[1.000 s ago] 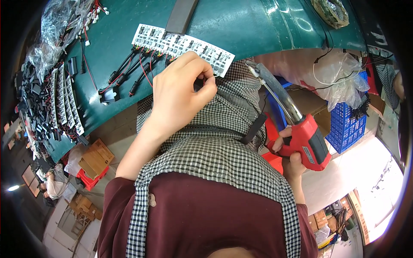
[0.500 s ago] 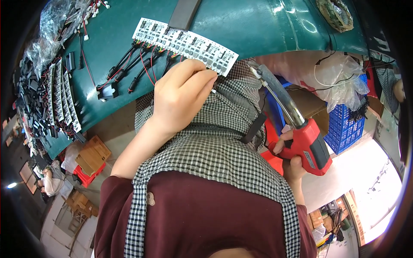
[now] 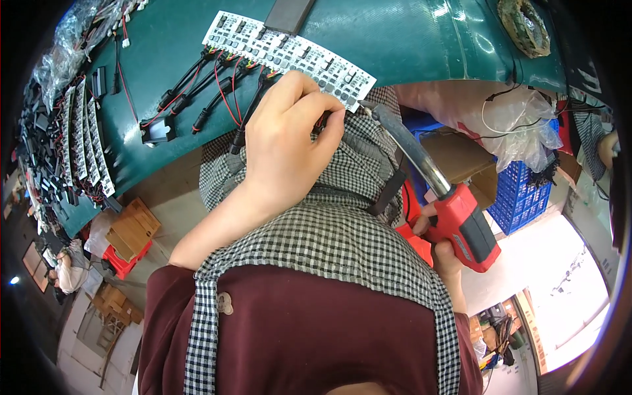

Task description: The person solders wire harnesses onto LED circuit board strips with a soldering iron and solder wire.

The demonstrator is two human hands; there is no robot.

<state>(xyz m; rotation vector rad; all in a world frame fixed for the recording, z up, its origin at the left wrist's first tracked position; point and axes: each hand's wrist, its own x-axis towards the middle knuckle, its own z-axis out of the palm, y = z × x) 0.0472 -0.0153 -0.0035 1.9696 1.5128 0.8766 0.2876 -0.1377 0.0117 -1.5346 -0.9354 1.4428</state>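
A white strip-shaped circuit board (image 3: 263, 45) with rows of small black parts lies along the near edge of the green table. My left hand (image 3: 283, 141) is at its near edge, thumb and forefinger pinched on a wire lead (image 3: 322, 121) that the fingers mostly hide. My right hand (image 3: 446, 253) grips a red and black soldering gun (image 3: 464, 227) by its handle. The gun's tip is close to the board's right end; contact cannot be made out. Several black cable leads (image 3: 176, 99) with red wires hang from the board's left half.
A dark bar (image 3: 288, 14) rests on the board's far edge. More circuit strips (image 3: 80, 135) and a heap of small black parts (image 3: 41, 155) lie at left. A tape roll (image 3: 523, 27) is at the far right. Below the table stands a blue crate (image 3: 520, 197).
The soldering gun's tip has come up and left to the board's right end. My left hand has shifted slightly right, its fingers bent more. The view has moved a little.
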